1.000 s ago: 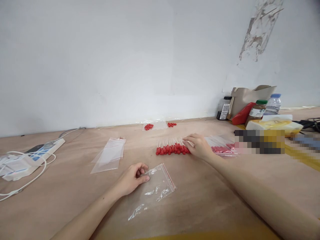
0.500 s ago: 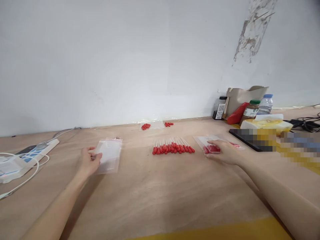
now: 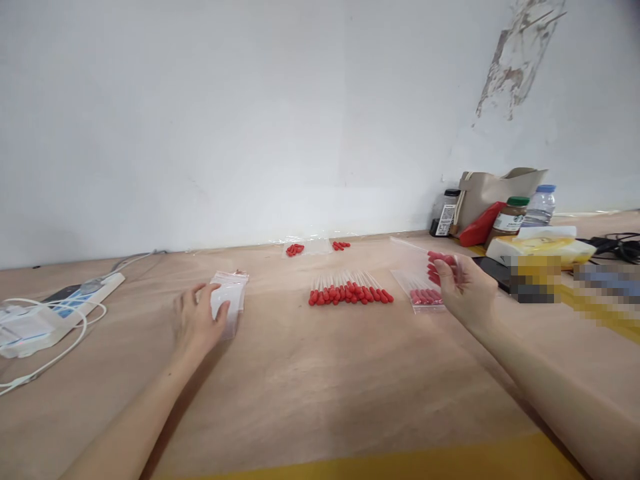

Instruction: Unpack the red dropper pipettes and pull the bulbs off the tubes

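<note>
My right hand [image 3: 467,293] pinches a clear zip bag [image 3: 411,253] with several red-tipped sticks in it, held up off the table. Beneath it lies another clear bag [image 3: 426,299] with red tips inside. At the left, my left hand [image 3: 197,317] is over a stack of small clear zip bags [image 3: 235,290], thumb and fingers apart at the stack's near left side. Between the hands, a row of loose white sticks with red tips [image 3: 350,292] lies on the table, tips toward me. Red pieces [image 3: 295,250] rest on clear plastic by the wall.
A white power strip with cables [image 3: 80,303] lies at the far left. Against the wall at the right stand a dark bottle [image 3: 444,213], a beige bag [image 3: 483,200], a green-capped jar [image 3: 510,217] and a water bottle [image 3: 543,203]. A tissue pack [image 3: 540,248] sits before them.
My right hand has lifted one bag of red-tipped sticks off the table, uncovering another bag below. My left hand has moved right, over the bag stack. The view has shifted slightly.
</note>
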`<state>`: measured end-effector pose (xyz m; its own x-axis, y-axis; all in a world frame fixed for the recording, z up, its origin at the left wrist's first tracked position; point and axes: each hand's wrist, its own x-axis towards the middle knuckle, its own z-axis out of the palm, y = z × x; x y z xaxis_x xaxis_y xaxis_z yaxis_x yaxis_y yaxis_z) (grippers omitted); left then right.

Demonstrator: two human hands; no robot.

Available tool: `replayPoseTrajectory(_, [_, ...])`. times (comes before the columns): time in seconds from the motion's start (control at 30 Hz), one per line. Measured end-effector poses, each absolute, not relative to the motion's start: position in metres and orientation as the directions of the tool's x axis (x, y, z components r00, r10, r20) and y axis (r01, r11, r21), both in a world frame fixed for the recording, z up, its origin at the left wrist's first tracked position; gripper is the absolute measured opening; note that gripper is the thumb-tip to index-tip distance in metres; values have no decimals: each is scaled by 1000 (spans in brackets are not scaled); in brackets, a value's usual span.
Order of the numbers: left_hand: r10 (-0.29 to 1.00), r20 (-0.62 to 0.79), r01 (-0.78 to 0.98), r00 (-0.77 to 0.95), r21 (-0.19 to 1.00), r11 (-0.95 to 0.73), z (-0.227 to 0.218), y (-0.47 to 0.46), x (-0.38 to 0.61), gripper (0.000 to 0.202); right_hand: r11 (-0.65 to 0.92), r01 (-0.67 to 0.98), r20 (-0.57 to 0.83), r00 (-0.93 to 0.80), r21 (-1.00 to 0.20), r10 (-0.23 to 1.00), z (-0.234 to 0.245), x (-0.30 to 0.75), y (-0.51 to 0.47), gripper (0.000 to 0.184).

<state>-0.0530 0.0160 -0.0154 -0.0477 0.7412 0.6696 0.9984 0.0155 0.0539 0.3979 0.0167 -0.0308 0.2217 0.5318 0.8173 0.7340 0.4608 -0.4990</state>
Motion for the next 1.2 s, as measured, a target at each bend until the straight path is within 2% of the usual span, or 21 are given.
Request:
replayPoseTrajectory(0.03, [724,690,996,4,63,-66,-16,14,-44,33,520,698,832,203,-493,516,-28,386,11,22])
replayPoseTrajectory(0.1, [694,715,968,91,101,-230,-16,7,-25,32,648,661,867,7,-378,499,-23,360,-2,18])
replayPoseTrajectory(0.17, [686,711,912,152,166,-375,-16,-1,-7,28,796,596,865,-340,-105,368,-23,335,-14,16])
replayPoseTrajectory(0.2, [692,702,879,169,209,-428,-15,-6,0,26,848,530,805,-509,15,304,-24,323,-18,16])
replayPoseTrajectory(0.3, [735,618,764,278,321,-559,-12,-22,17,22,923,302,654,-753,238,77,-33,289,-22,19])
replayPoseTrajectory(0.37, [760,514,698,396,370,-614,-11,-31,23,23,949,226,614,-788,219,46,-40,270,-18,16])
replayPoseTrajectory(0.5, [744,255,616,618,432,-659,-17,-39,27,39,986,163,554,-817,-39,157,-45,256,-8,19])
replayPoseTrajectory(0.57, [724,161,596,671,464,-656,-21,-38,27,48,972,195,528,-817,-128,233,-42,262,-5,28])
replayPoseTrajectory(0.63, [720,120,589,684,491,-642,-25,-36,27,51,943,292,538,-776,-158,330,-40,272,-4,37])
replayPoseTrajectory(0.67, [720,111,587,685,502,-635,-26,-36,26,51,927,343,557,-745,-151,366,-40,278,-4,38])
replayPoseTrajectory(0.73, [730,105,589,675,521,-618,-28,-34,26,49,904,413,608,-693,-107,388,-43,286,-4,28])
replayPoseTrajectory(0.83, [759,102,604,643,542,-585,-25,-34,29,47,899,438,667,-671,5,324,-50,291,-6,10])
replayPoseTrajectory(0.93, [753,123,594,647,537,-599,-20,-33,36,39,881,462,685,-674,99,276,-54,290,-9,15])
replayPoseTrajectory(1.03, [680,184,533,710,492,-689,-14,-27,49,30,870,464,673,-698,164,245,-53,290,-11,19])
replayPoseTrajectory(1.2, [535,246,428,808,380,-820,-10,-12,78,31,873,447,661,-717,194,220,-53,291,-12,17])
